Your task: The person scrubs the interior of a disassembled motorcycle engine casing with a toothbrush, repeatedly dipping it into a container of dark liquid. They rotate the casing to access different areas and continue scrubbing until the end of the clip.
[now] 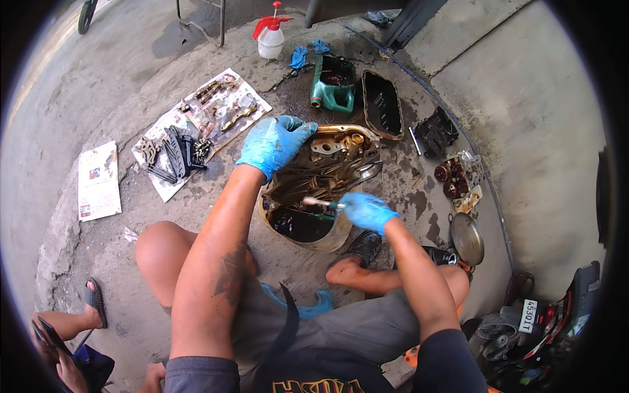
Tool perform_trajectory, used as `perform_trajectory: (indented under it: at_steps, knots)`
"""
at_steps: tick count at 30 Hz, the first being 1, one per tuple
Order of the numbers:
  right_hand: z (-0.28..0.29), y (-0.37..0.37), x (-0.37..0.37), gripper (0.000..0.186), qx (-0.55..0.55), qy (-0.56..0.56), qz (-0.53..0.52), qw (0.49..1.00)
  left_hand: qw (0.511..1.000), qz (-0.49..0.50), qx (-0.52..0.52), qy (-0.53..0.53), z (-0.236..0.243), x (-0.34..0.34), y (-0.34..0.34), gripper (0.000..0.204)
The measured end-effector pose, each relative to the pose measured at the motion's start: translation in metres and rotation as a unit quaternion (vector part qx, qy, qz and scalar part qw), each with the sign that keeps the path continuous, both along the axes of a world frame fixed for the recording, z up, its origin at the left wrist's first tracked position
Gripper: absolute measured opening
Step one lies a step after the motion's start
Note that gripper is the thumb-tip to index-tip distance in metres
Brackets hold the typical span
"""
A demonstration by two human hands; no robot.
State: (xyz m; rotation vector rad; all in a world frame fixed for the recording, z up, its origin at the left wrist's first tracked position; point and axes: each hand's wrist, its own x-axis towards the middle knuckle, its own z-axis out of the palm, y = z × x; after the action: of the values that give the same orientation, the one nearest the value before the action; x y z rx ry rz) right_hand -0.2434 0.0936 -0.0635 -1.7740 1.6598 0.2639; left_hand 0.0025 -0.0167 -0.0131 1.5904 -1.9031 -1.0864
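Note:
My left hand, in a blue glove, is closed on the upper edge of an oily metal engine part, which is over a cut plastic container with dark liquid in it. My right hand, also gloved, grips a brush with pale bristles above that container, below and right of my left hand. The part is brownish gold and wet-looking, with holes and a flange. Its lower portion is hard to make out against the dark, glistening material in the container.
Newspapers with small parts lie left. Behind are a sprayer, a cut green jug and black pan. Greasy parts and a round metal dish sit right, a motorbike lower right. Another person's foot is lower left.

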Motion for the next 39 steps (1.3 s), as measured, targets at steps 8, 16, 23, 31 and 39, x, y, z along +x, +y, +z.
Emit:
perform_trajectory:
  at_steps: [8,16,23,31,39]
  knots:
    - [0.055,0.014,0.001,0.021,-0.423,0.025,-0.114,0.899,1.0,-0.011,-0.023,-0.005,0.007,-0.009,0.0,0.05]
    - [0.128,-0.02,0.023,0.024,-0.346,0.246,0.057,0.904,0.999,-0.004,-0.043,0.004,0.003,-0.008,0.005,0.044]
    - [0.133,-0.038,0.02,0.034,-0.246,0.222,0.086,0.939,0.999,0.014,-0.032,-0.025,0.004,-0.007,0.006,0.042]
    - [0.127,-0.021,0.02,0.021,-0.296,0.218,0.019,0.93,0.997,0.007,-0.075,-0.028,0.001,-0.005,0.007,0.041]
    - [0.094,-0.005,0.01,0.029,-0.24,0.031,-0.076,0.967,0.993,-0.015,-0.119,-0.022,-0.001,-0.011,0.013,0.042]
